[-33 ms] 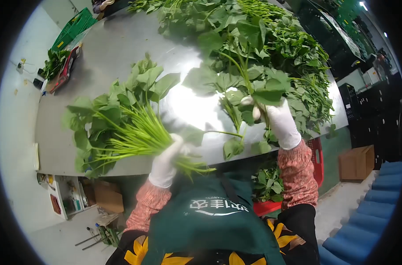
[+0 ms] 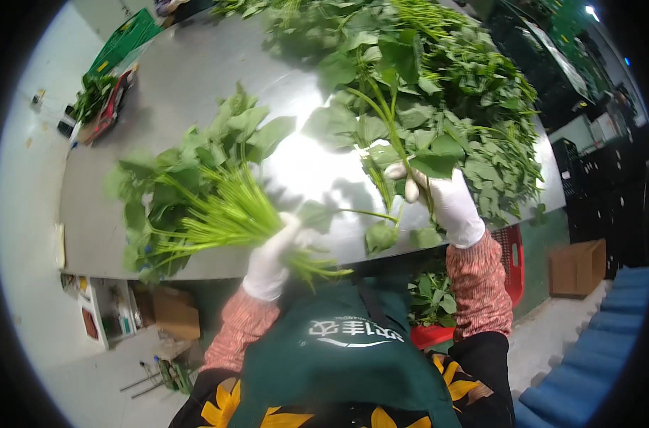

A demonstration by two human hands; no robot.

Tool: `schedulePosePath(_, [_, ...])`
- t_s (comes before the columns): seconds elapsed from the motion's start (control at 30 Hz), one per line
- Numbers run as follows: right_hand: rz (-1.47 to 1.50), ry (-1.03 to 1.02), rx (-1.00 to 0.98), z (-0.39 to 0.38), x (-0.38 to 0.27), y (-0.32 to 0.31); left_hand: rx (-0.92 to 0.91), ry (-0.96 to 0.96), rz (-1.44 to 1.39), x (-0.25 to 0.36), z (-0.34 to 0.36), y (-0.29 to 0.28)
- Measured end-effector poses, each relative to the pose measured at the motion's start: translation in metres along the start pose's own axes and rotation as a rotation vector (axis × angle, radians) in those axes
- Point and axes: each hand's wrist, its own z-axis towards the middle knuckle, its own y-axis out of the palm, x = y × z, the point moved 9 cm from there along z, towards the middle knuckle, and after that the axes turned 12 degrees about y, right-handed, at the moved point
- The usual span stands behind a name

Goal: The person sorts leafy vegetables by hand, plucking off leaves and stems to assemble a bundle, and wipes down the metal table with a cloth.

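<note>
My left hand [image 2: 271, 257], in a white glove, is wrapped round the cut ends of a thick bunch of leafy green stems [image 2: 228, 214]. The bunch's leaves fan out to the far left, low over the metal table. To the right, my gloved right hand [image 2: 449, 203] pinches a small leafy sprig [image 2: 389, 118] between thumb and fingers, its stems leaning up and away from me. Several loose stems and leaves [image 2: 380, 237] lie between the two hands, near the table's front edge. The sprig's lower end is partly hidden by the fingers.
A large heap of leafy greens [image 2: 488, 93] covers the right and far side of the metal table [image 2: 189, 78]. At the far left are a green crate [image 2: 125, 43] and more greens in a tray. Below the edge stands a red basket [image 2: 511, 264] with greens; a cardboard box [image 2: 576, 267] sits right.
The view has shifted slightly. My right hand sits a little lower with the sprig; both hands keep their hold.
</note>
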Motion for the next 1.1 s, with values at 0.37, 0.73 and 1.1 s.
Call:
schedulePosePath(0.37, [0.15,0.066,-0.55,-0.02,0.063,0.146,-0.19,-0.151,-0.105,-0.019,-0.007,0.01])
schedulePosePath(0.73, [0.327,0.13,-0.317,-0.024,0.094,0.137,-0.063,-0.211,-0.126,-0.024,-0.01,0.008])
schedulePosePath(1.1, [-0.077,-0.708,0.329,-0.093,0.029,0.09,0.148,-0.148,-0.084,-0.019,0.006,-0.032])
